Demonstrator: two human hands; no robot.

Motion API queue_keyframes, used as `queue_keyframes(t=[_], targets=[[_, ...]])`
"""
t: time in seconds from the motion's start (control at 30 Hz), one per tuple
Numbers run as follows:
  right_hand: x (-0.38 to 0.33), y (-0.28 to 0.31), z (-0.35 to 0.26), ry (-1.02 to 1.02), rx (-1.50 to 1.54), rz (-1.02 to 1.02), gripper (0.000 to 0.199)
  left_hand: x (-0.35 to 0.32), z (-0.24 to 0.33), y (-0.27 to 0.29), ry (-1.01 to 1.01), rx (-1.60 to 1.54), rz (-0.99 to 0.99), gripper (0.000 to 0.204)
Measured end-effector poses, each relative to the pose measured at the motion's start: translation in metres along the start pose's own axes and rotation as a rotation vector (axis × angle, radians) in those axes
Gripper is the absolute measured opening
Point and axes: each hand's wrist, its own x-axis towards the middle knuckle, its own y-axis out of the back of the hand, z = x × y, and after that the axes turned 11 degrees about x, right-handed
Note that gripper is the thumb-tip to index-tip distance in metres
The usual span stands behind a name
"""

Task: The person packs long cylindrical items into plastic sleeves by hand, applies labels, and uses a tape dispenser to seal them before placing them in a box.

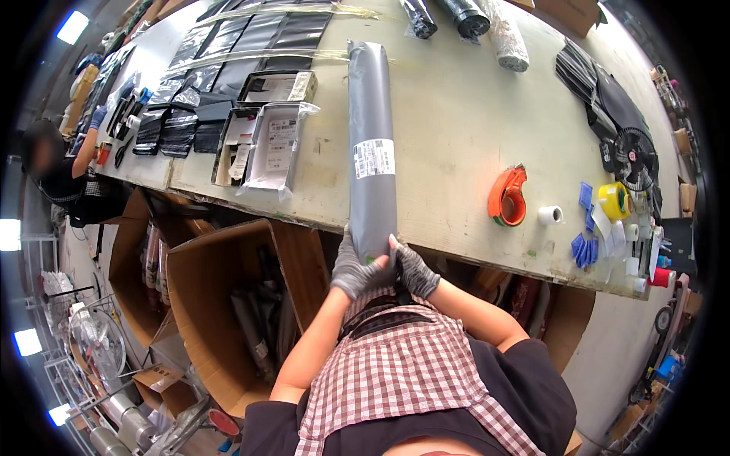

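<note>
A long grey plastic-wrapped roll (371,102) lies on the table, pointing away from me, its near end reaching past the front edge. A white printed label (374,158) is stuck around its middle. My left hand (354,267), in a grey fingerless glove, wraps the near end from the left, thumb on top. On the other side my right hand (413,267), gloved alike, grips the same end with its thumb near the edge. The undersides of both hands are hidden. To the right stands an orange tape dispenser (507,197), with a small white label roll (550,215) beside it.
Left on the table (449,121) are open trays of labels (274,144) and stacked black plastic bags (228,57). Wrapped rolls (503,38) lie at the back. A black fan (635,158) and yellow tape (613,201) sit right. Below stands a cardboard box (217,304); a co-worker (65,171) is far left.
</note>
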Motion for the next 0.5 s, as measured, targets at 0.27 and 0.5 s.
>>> queue_keyframes(t=[0.27,0.5], targets=[[-0.041,0.005,-0.058,0.283,-0.618,-0.011,0.075,0.025,0.006,-0.005,-0.115,0.029,-0.504,0.128],[-0.084,0.015,-0.111,0.343,-0.917,-0.079,0.106,0.139,0.049,-0.031,0.177,-0.864,-0.507,0.099]])
